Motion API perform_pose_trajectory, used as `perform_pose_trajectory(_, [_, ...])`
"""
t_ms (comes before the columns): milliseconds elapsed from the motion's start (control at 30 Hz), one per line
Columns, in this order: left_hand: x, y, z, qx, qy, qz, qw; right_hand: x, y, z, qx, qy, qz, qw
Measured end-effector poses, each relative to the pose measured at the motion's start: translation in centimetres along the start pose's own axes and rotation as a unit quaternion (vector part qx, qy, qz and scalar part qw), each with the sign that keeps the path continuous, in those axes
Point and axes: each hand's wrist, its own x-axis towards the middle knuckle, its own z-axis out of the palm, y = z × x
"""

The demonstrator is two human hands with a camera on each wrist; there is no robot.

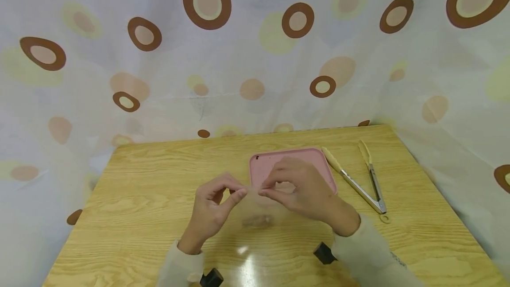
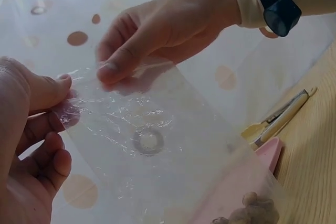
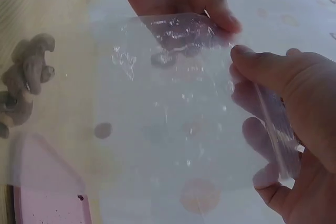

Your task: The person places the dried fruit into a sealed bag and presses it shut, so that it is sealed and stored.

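A clear plastic bag [image 2: 173, 177] hangs between the two hands, with several brownish-grey, rounded and curved pieces [image 3: 31, 69] gathered at its bottom. In the head view the pieces [image 1: 256, 221] look blurred above the table. My left hand [image 1: 211, 211] pinches one side of the bag's top edge between thumb and fingers. My right hand [image 1: 300, 189] pinches that same edge close by, thumb against forefinger. Wrinkles run through the film near both hands' fingertips. The left wrist view shows the right hand [image 2: 168, 32] across the bag's top from the left hand [image 2: 31, 124].
Behind the right hand lies a pink tray [image 1: 326, 167] with small dark crumbs. To its right are spread metal tongs [image 1: 360, 189] with cream-coloured tips. All rest on a wood-grain table [image 1: 151, 198]; a curtain [image 1: 247, 52] with round patterns hangs behind and beside it.
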Motion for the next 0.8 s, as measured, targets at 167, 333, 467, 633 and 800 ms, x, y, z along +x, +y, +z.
perform_pose_trajectory(167, [-0.5,0.5,-1.0,-0.013,0.036,-0.014,0.9992,-0.6,0.7,-0.6,0.072,0.021,0.019,0.997])
perform_pose_trajectory(333, [-0.8,0.8,-1.5,-0.027,0.044,-0.010,0.9986,-1.3,1.1,-1.1,0.119,0.035,0.028,0.992])
perform_pose_trajectory(467, [-0.8,0.7,-1.4,-0.041,0.039,-0.006,0.9984,-1.8,1.2,-1.4,0.136,0.049,0.054,0.988])
perform_pose_trajectory(633, [-0.5,0.5,-0.9,-0.048,0.018,-0.007,0.9987,-2.4,1.4,-1.8,0.134,0.059,0.071,0.987])
perform_pose_trajectory(800, [-0.4,0.6,-0.6,-0.027,0.014,-0.018,0.9994,-2.7,1.4,-2.0,0.145,0.055,0.079,0.985])
